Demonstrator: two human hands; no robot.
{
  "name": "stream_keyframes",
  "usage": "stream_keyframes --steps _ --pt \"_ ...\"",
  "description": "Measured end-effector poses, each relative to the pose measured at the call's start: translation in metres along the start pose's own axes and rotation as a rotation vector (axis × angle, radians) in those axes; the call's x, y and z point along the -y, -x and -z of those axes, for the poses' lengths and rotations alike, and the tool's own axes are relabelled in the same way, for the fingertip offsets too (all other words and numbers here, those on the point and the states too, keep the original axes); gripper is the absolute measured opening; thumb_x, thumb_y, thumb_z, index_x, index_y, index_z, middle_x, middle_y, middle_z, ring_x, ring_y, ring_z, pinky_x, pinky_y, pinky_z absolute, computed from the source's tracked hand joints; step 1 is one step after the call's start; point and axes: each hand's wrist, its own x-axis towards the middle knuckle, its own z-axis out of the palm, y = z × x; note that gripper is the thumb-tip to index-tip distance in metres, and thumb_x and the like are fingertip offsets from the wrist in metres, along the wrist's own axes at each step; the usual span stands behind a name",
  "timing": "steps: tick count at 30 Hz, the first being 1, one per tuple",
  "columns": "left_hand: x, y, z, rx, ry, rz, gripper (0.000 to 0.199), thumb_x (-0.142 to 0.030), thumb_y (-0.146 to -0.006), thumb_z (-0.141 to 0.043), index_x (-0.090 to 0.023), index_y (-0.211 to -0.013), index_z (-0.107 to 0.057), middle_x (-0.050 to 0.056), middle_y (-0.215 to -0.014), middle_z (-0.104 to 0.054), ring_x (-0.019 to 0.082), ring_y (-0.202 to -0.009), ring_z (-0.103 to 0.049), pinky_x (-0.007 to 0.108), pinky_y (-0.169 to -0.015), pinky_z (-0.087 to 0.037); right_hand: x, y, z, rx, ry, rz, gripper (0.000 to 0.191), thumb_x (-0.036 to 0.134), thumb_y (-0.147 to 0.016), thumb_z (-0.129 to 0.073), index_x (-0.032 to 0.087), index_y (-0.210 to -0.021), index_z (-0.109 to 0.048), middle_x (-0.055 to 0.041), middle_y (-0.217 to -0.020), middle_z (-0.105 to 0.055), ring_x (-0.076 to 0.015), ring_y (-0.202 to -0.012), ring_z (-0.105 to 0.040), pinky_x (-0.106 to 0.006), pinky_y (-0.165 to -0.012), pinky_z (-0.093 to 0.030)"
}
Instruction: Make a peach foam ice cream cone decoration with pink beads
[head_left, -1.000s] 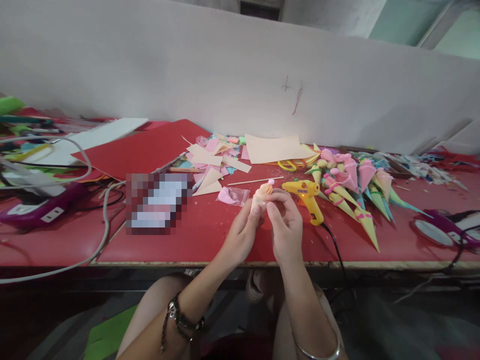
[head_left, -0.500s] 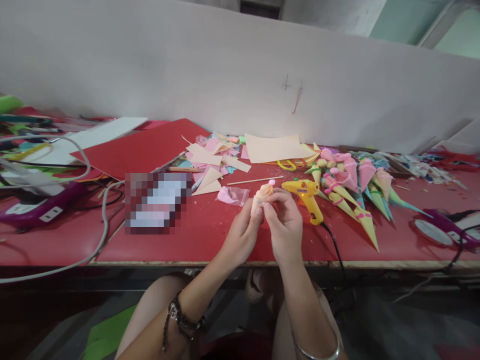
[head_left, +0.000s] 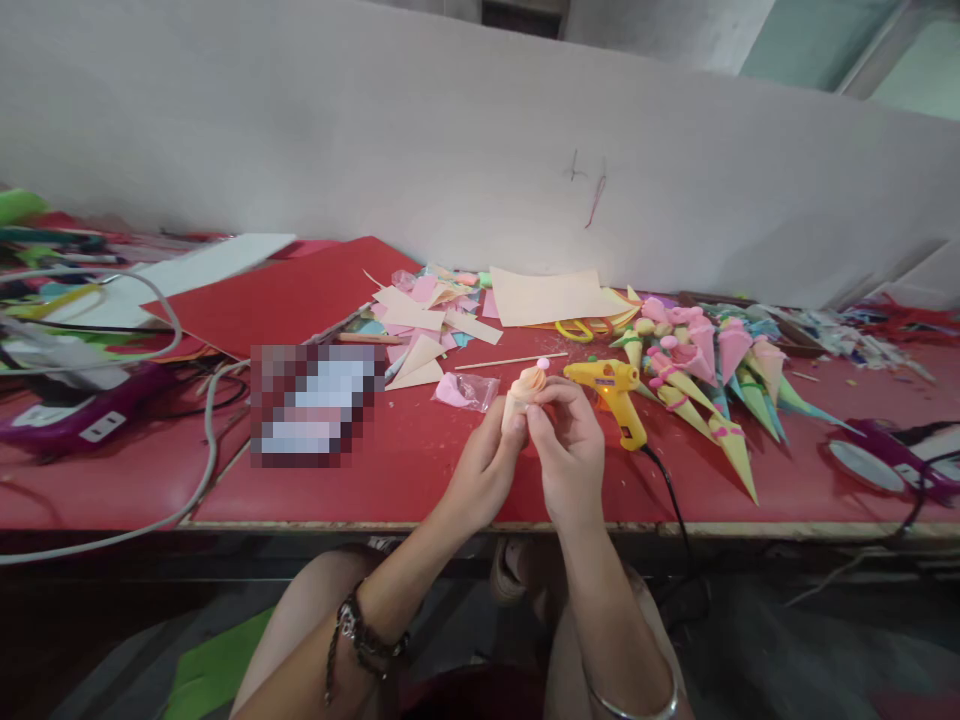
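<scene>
A small toy ice cream cone (head_left: 532,380), with a peach swirl and a pink ball on top, is held upright above the front of the red table (head_left: 405,490). My left hand (head_left: 484,465) grips its pale cone from the left. My right hand (head_left: 571,445) pinches it from the right with thumb and fingers, hiding part of the cone. Just right of my hands lies a yellow glue gun (head_left: 615,393). Behind them on the left is a clear plastic bag (head_left: 472,393) with a pink piece in it.
Several finished paper-like cones (head_left: 705,375) are piled at the right. Paper scraps (head_left: 420,315), a thin stick (head_left: 510,362) and yellow-handled scissors (head_left: 574,330) lie behind. A blurred-out flat object (head_left: 315,405), a white cable (head_left: 206,465) and a purple power strip (head_left: 82,410) occupy the left.
</scene>
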Motion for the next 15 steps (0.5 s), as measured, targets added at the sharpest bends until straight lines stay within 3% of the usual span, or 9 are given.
stream_keyframes --steps 4,8,12,15 --pt "0.004 -0.001 0.000 0.013 0.029 -0.016 0.038 -0.039 -0.087 -0.037 -0.021 -0.120 -0.047 0.005 -0.119 -0.054 0.018 -0.114 -0.046 0.029 -0.098 -0.033 0.002 0.000 0.000 -0.010 0.009 0.001 0.003 0.018 -0.074 -0.054 0.020 -0.076 -0.054 -0.0009 -0.087 -0.050 -0.0134 -0.087 -0.052 -0.030 -0.081 -0.044" --pt "0.004 -0.006 0.002 -0.039 0.070 0.036 0.038 -0.033 -0.077 -0.054 -0.018 -0.112 -0.047 0.005 -0.099 -0.061 0.017 -0.090 -0.057 0.028 -0.080 -0.045 0.003 0.000 0.000 -0.042 0.078 -0.034 0.007 0.019 -0.076 -0.049 0.019 -0.081 -0.054 -0.0011 -0.085 -0.051 -0.0123 -0.082 -0.053 -0.027 -0.077 -0.044" --pt "-0.001 -0.016 0.016 -0.221 -0.163 0.082 0.025 -0.028 -0.072 -0.056 -0.016 -0.093 -0.052 0.002 -0.079 -0.060 0.015 -0.072 -0.055 0.024 -0.064 -0.044 -0.002 0.001 -0.001 -0.034 0.179 -0.191 0.014 0.021 -0.075 -0.048 0.019 -0.088 -0.052 -0.0024 -0.090 -0.054 -0.0128 -0.081 -0.054 -0.027 -0.074 -0.046" --pt "-0.001 -0.024 0.034 -0.311 -0.369 0.110 0.016 -0.029 -0.073 -0.052 -0.015 -0.082 -0.052 -0.002 -0.066 -0.054 0.013 -0.061 -0.050 0.023 -0.057 -0.040 -0.010 0.002 -0.002 0.085 0.291 -0.259 0.017 0.020 -0.074 -0.049 0.018 -0.090 -0.052 -0.0043 -0.093 -0.056 -0.0141 -0.082 -0.055 -0.029 -0.076 -0.047"
